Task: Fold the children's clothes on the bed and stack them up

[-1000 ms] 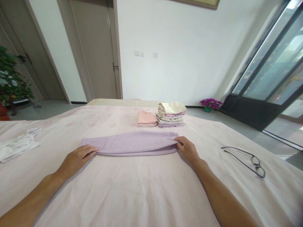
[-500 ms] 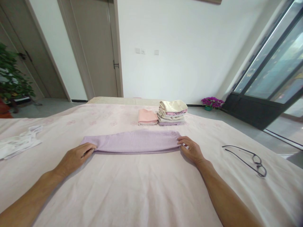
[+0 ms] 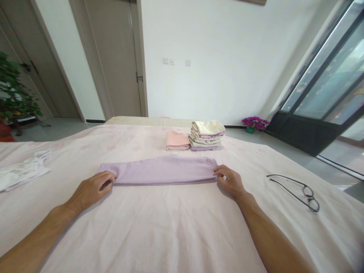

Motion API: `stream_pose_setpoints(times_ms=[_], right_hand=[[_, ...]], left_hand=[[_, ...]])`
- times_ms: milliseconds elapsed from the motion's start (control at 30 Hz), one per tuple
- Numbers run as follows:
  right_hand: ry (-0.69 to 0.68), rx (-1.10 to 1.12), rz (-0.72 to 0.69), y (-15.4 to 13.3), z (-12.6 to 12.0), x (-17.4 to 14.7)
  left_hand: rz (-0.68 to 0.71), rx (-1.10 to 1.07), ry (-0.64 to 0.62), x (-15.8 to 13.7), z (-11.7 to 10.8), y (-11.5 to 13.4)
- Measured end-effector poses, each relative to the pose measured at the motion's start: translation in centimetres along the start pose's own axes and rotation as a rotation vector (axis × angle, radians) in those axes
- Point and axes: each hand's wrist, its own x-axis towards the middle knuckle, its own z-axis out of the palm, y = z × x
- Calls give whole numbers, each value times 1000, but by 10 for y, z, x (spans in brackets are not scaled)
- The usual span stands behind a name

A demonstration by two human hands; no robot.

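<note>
A pair of lavender ribbed pants (image 3: 167, 170) lies folded lengthwise into a long strip across the bed or table in front of me. At its narrower left end, my left hand (image 3: 98, 185) pinches the near corner, thumb and fingers closed on the fabric. My right hand (image 3: 230, 180) grips the near corner of the gathered right end between thumb and fingertips. The strip lies nearly flat between both hands, its near edge almost straight.
Beyond the pants stand a folded pink cloth (image 3: 177, 140) and a taller stack of folded clothes (image 3: 207, 135). Black-framed glasses (image 3: 308, 195) rest at right. A crumpled white garment (image 3: 24, 171) lies at left. All sit on a pale pink sheet (image 3: 159, 227).
The near edge of the pants has drawn slightly straighter and its layers line up more closely. Both hands keep their hold, almost in the same places.
</note>
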Motion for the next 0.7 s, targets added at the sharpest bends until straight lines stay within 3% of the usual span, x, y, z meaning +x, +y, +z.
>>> stream_pose_setpoints(times_ms=[200, 367, 533, 700], right_hand=[[21, -122, -9, -5, -3, 1], [-2, -237, -82, -28, -10, 6], [-68, -149, -244, -64, -7, 16], [-152, -53, -352, -89, 11, 22]], left_hand=[[0, 44, 43, 2, 1, 3], [61, 93, 77, 1, 2, 8], [117, 76, 126, 5, -2, 24], [201, -35, 92, 10, 2, 36]])
